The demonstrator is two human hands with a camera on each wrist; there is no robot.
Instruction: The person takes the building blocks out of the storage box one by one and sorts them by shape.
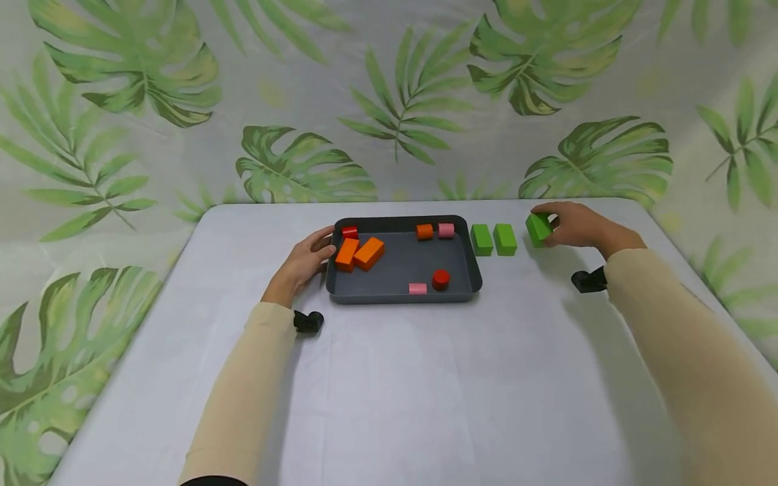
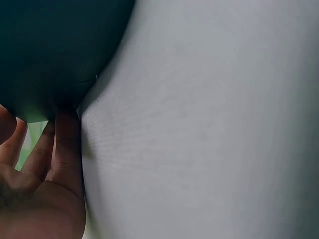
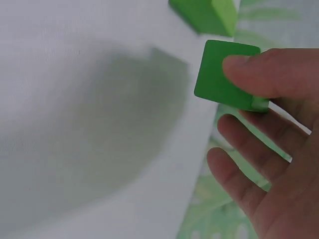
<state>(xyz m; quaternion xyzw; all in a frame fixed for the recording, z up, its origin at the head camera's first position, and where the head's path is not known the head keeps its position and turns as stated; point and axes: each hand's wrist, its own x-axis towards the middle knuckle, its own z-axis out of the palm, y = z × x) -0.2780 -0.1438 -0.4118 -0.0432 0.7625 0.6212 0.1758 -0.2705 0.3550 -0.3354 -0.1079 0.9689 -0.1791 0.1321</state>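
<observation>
In the head view my right hand (image 1: 571, 225) pinches a green block (image 1: 538, 230) to the right of two more green blocks. The right wrist view shows the thumb across a square face of that block (image 3: 219, 74), above its shadow, while the other fingers spread below. My left hand (image 1: 302, 262) is at the left end of a dark grey baking tray (image 1: 398, 298). Its fairly straight fingers (image 2: 66, 144) touch the tray's outer side (image 2: 60, 55) in the left wrist view. The fingertips are partly hidden there.
Two green blocks, the left one (image 1: 481, 240) and the right one (image 1: 505, 239), stand beside the tray. Inside the tray are two orange blocks, including one (image 1: 369, 254), an orange cylinder (image 1: 424, 232), red cylinders (image 1: 441, 279) and pink pieces (image 1: 446, 231). A white cloth (image 1: 389, 391) covers the table.
</observation>
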